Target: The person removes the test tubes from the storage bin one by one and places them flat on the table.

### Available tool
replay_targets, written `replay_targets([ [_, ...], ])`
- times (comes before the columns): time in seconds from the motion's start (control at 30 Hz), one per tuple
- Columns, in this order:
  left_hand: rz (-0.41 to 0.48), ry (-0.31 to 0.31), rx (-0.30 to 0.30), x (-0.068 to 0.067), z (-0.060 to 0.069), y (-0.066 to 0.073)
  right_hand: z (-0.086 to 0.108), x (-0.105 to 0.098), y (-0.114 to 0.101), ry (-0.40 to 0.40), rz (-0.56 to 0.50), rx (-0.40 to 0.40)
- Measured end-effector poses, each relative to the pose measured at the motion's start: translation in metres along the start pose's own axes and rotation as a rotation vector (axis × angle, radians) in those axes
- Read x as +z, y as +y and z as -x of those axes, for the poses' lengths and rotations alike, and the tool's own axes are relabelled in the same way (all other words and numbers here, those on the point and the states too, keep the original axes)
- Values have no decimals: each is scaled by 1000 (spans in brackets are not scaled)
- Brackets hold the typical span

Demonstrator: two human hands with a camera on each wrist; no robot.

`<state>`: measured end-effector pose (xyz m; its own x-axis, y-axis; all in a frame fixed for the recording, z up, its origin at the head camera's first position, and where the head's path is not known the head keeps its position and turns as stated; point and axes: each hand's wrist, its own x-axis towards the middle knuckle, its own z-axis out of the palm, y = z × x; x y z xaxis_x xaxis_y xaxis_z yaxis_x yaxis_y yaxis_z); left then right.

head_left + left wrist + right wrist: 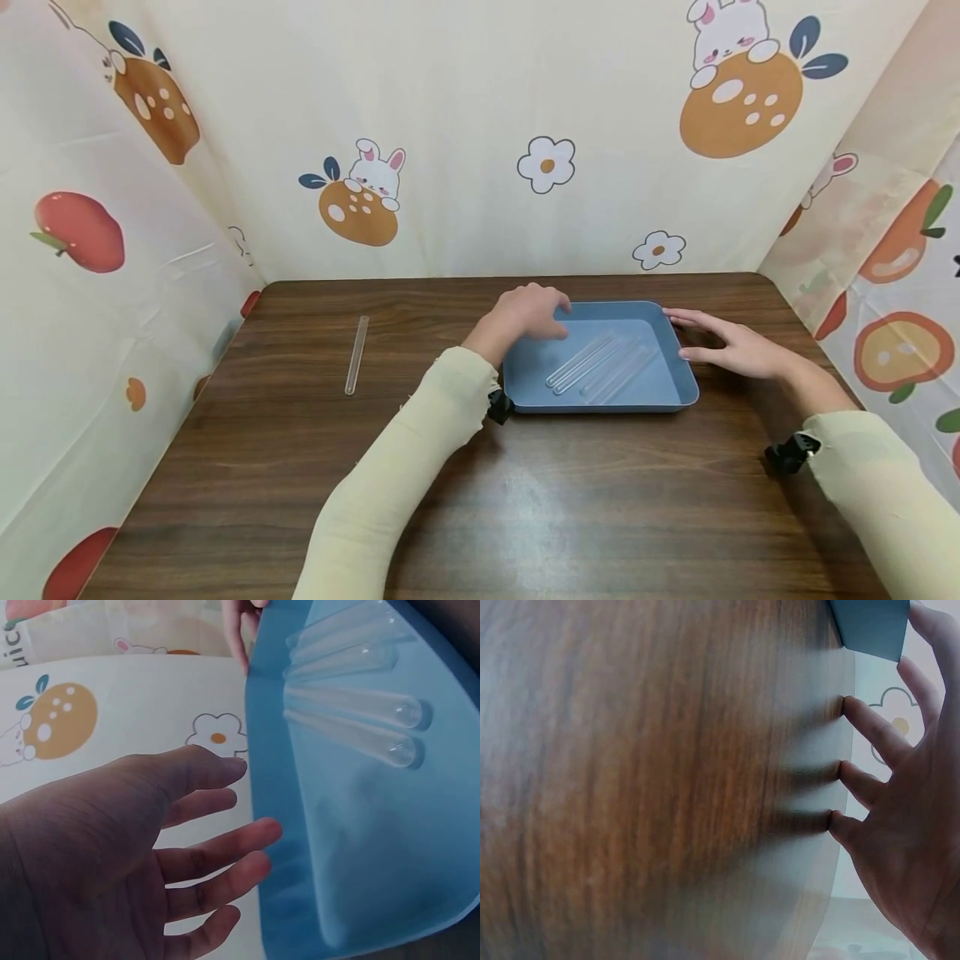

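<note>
A shallow blue tray (525, 367) holds several clear test tubes (581, 361), lying slanted side by side. My left hand (528, 312) is over the tray's far left part, fingers spread and slightly bent. The left wrist view shows this hand (142, 832) with nothing between thumb and fingers. At the tray's right side is my right hand (735, 346), its thumb and fingers spread along the outer wall. In the right wrist view, fingertips of this hand (911, 780) rest on the tabletop by the tray's corner (874, 626). Apart from these, a single test tube (357, 355) lies left on the table.
The brown wood-grain table (585, 500) extends in front of the tray and to its left. A patterned cloth (465, 167) hangs behind the table and along both sides. A black wrist camera (499, 406) sits by the tray's front left corner.
</note>
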<state>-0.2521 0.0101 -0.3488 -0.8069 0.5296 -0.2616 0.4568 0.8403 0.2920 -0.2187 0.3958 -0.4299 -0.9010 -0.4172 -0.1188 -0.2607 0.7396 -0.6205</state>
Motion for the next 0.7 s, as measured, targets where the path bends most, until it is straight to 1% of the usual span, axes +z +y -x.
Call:
replay_targets([
  [0.17,-4,-3,8,7,-3,2,0,0,0,3,9,-2],
  [0.33,-6,-7,17,10,-7,7,1,-1,-1,5,9,-8],
  [0.43,-3,-35,24,10,-9,9,0,-1,-1,1,11,-6],
  [0.57,3,-94,33,8,-11,12,-1,-2,-2,-5,13,-1],
  [0.63,9,-107,33,8,-11,13,-1,-2,-2,-7,12,-2],
  [0.7,14,-98,29,10,-12,13,-1,-2,-2,-5,14,-6],
])
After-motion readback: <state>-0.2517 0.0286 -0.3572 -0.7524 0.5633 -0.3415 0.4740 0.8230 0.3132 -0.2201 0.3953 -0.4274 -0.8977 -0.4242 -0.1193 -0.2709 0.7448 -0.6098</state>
